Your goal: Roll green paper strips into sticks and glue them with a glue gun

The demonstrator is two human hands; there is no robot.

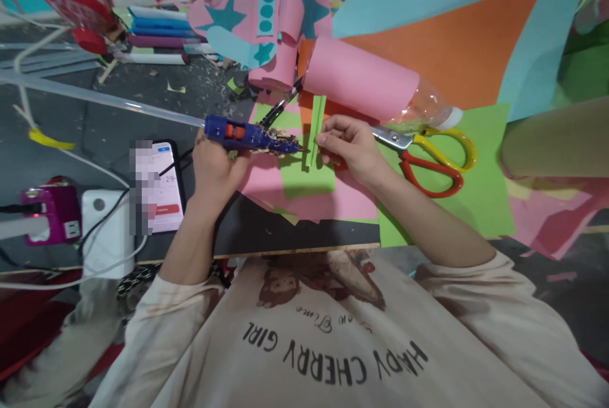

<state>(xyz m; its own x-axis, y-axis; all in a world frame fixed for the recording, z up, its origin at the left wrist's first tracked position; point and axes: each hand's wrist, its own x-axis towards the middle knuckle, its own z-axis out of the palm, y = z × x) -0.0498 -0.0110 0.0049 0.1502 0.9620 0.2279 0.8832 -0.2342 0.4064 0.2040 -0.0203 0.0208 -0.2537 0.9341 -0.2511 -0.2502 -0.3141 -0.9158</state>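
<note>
your left hand (216,164), just left of the frame's centre, is wrapped closed around the handle of the blue glue gun (252,137). the gun lies nearly level across the picture, its long axis running left to right, with the nozzle tip pointing right toward the centre. a clear glue stick juts from its back end and slants off toward the upper left of the frame.

your right hand (349,148), just right of centre, has its fingertips pinched together on the folded green paper strip (314,132). the strip stands roughly up and down in the picture, so its long axis crosses the gun's line almost at a right angle. the nozzle tip sits just beside the strip's left edge, low on the strip; whether it touches, you cannot tell from here. the strip lies directly right of the gun, between your two hands, and the right hand is the one on it.

under the strip are pink and green sheets. just above it lies a pink-wrapped bottle (366,84), angled down to the right. the scissors (428,154) rest to the right of your right hand. a phone (164,186) sits left of centre.
</note>
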